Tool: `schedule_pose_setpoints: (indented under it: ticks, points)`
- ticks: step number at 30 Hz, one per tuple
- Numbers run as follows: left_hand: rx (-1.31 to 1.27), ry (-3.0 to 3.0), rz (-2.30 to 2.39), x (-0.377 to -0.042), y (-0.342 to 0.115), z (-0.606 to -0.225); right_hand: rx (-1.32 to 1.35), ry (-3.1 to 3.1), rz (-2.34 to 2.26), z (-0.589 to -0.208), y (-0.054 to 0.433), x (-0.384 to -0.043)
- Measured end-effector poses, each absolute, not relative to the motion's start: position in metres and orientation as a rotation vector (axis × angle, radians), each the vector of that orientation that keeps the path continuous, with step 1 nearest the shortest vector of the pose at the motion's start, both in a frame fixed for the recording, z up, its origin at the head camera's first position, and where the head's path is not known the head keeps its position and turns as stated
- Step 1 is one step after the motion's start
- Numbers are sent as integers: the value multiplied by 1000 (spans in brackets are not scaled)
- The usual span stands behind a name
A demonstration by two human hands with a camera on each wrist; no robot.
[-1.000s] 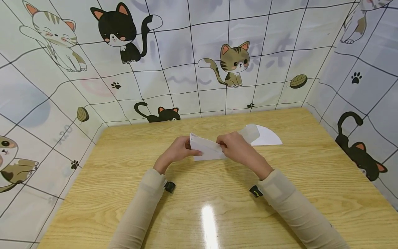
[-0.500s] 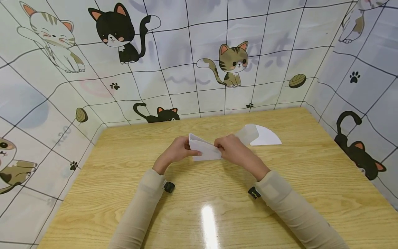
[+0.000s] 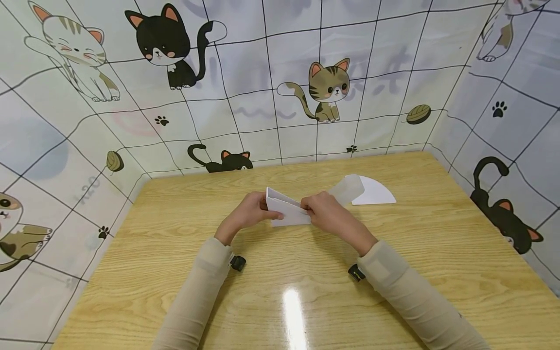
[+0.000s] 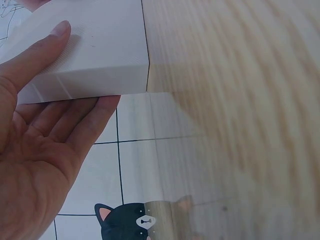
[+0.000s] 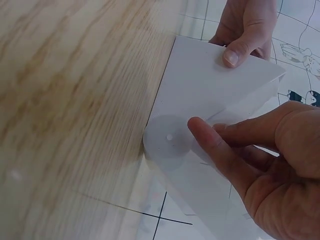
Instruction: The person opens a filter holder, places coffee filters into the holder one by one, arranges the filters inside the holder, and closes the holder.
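Observation:
A flat white wedge-shaped holder (image 3: 288,210) stands on its long edge on the table, with a narrow gap along its top. My left hand (image 3: 250,210) holds its taller left end, thumb (image 4: 47,47) on the near face and fingers behind. At the lower right end, my right hand (image 3: 325,211) pinches the upper edge between thumb and forefinger. The right wrist view shows a round translucent end (image 5: 159,150) with a small white stud (image 5: 169,137) under that hand. Behind the right hand lie a translucent strip (image 3: 350,188) and a white fan-shaped piece (image 3: 375,192).
The wooden table (image 3: 280,272) meets a cat-patterned wall covering (image 3: 249,116) close behind the hands. Each sleeve carries a small black clip (image 3: 238,263) near the wrist. A bright light reflection lies on the table's near part.
My right hand has slid slightly left and down along the holder's upper edge, and the gap at the top looks wider. My left hand keeps its hold.

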State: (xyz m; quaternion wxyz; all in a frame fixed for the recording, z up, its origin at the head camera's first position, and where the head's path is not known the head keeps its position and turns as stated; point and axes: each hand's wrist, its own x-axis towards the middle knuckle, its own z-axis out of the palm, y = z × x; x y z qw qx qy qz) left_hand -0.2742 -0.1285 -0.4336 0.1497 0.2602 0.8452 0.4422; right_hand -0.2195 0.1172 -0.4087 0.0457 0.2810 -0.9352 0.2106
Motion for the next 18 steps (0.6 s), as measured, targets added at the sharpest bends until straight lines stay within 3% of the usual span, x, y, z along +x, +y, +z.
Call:
schedule_pose_setpoints:
  ticks: [18]
  points:
    - [765, 2432, 1281, -274, -128, -433, 811, -2969, 684, -399, 118, -216]
